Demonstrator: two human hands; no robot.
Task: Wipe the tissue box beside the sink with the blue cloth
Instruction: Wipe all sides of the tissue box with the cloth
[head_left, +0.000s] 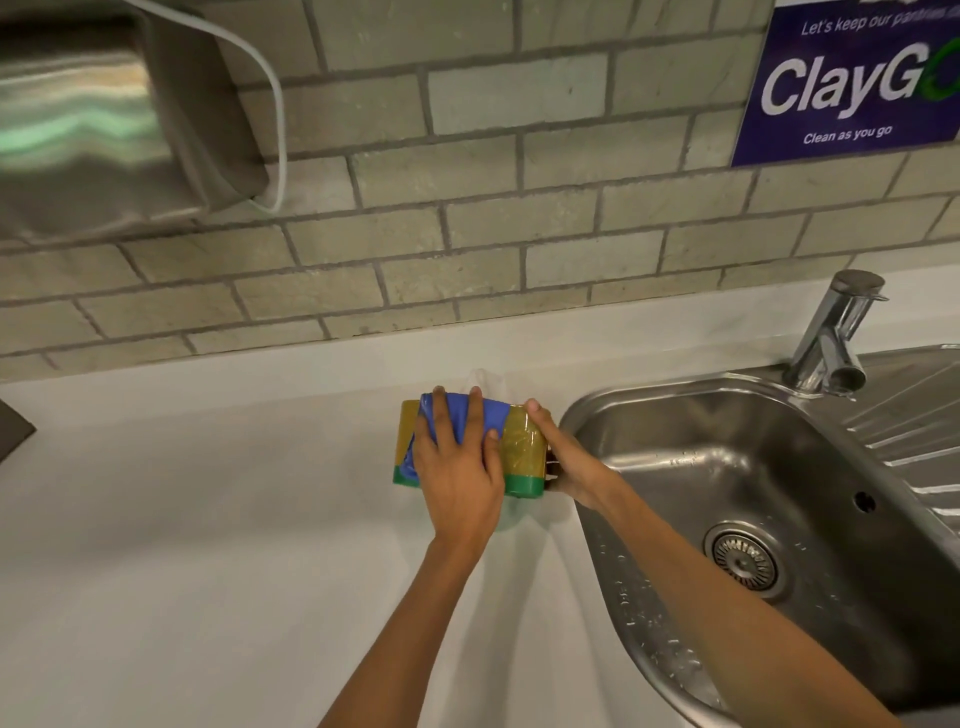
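Note:
A yellow and green tissue box (524, 452) stands on the white counter just left of the sink, with a white tissue (488, 384) poking out behind its top. The blue cloth (483, 415) lies over the box's top. My left hand (457, 467) presses flat on the cloth with fingers spread. My right hand (566, 462) grips the box's right end, thumb on top, fingers hidden behind the box.
The steel sink (737, 467) with a drain and a chrome tap (831, 338) is on the right. A steel wall dispenser (104, 119) with a white cable hangs at upper left. A purple sign (852, 88) is on the tiled wall. White counter (208, 545) extends left.

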